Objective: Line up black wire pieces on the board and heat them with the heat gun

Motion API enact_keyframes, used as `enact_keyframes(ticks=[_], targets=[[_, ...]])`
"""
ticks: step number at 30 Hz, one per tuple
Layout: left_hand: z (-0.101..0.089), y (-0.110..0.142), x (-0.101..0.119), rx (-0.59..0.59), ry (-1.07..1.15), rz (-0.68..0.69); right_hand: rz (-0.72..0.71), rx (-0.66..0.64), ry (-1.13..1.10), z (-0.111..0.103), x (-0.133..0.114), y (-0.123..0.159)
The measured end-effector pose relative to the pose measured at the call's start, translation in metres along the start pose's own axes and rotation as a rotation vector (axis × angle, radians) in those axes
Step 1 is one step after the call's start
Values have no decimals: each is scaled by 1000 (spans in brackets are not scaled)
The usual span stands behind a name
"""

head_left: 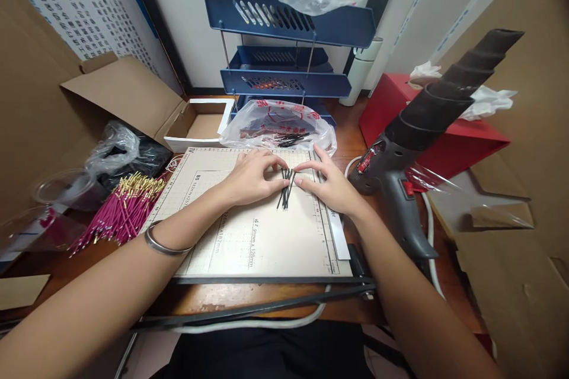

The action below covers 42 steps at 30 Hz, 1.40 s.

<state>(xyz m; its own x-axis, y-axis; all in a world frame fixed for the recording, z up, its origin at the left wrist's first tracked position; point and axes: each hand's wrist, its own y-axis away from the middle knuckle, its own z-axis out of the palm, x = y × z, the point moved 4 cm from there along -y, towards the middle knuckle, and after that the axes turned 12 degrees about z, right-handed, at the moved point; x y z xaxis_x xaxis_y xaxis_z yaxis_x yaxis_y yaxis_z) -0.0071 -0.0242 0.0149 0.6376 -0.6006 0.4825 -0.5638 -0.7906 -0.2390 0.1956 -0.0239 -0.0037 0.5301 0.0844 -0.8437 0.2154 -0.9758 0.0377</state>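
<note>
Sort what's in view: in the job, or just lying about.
Apparently in the job: left hand; right hand; black wires; paper trimmer; red-printed plastic bag.

Seemingly lying about: heat gun; red tissue box; blue tiered tray; purple gold-tipped wires.

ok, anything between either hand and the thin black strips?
Nothing visible. The left hand and right hand are both right at the thin black strips, over the printed board; the red-printed bag lies beyond, not between.

left forearm [111, 290] and right forearm [409, 284] bare, angling inward. left hand [255, 176] and right hand [326, 183] face each other, near but apart, backs up. on each, thumb and index bent inward, tips slightly separated. one right finger sticks out farther forward.
</note>
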Motion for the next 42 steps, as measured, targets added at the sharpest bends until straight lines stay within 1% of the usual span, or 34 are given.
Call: enact_keyframes(ticks=[3, 5, 9, 13, 15, 17, 19, 20, 22, 24, 25, 27, 32, 35, 37, 39, 42], targets=[[0, 1, 0, 13, 15, 24, 23, -16, 1, -4, 0, 3], [-1, 2, -1, 41, 15, -1, 31, -23, -1, -6, 0, 5], [-4, 4, -3, 77, -41, -79, -4, -14, -10, -6, -1, 7], [-5, 4, -3, 80, -36, -72, -28, -6, 12, -5, -3, 11], [-8, 4, -4, 117, -36, -78, -21, -8, 37, -5, -5, 12], [-15, 5, -4, 179, -47, -89, -16, -10, 60, -5, -8, 14], [-21, 7, -4, 214, -52, -74, -33, -16, 72, -5, -12, 17], [-24, 8, -3, 207, -47, -52, -48, -22, 77, -4, -14, 18], [-26, 10, -1, 152, -23, 0, -86, -40, 95, -3, -19, 22], [-25, 12, 1, 100, 4, 39, -130, -64, 128, -1, -22, 24], [-25, 12, 2, 96, 6, 51, -154, -74, 147, 1, -23, 26], [-24, 12, 4, 147, -8, 61, -197, -91, 185, 3, -24, 28], [-30, 13, 5, 406, -4, 26, -228, -142, 264, 8, -28, 33], [-37, 16, 0, 571, 64, -22, -262, -131, 314, 7, -34, 40], [-40, 17, -4, 655, 118, -43, -295, -108, 350, 5, -38, 45], [-40, 17, -8, 690, 151, -64, -320, -87, 380, 5, -41, 51], [-37, 15, -9, 676, 158, -95, -343, -71, 406, 5, -44, 57]])
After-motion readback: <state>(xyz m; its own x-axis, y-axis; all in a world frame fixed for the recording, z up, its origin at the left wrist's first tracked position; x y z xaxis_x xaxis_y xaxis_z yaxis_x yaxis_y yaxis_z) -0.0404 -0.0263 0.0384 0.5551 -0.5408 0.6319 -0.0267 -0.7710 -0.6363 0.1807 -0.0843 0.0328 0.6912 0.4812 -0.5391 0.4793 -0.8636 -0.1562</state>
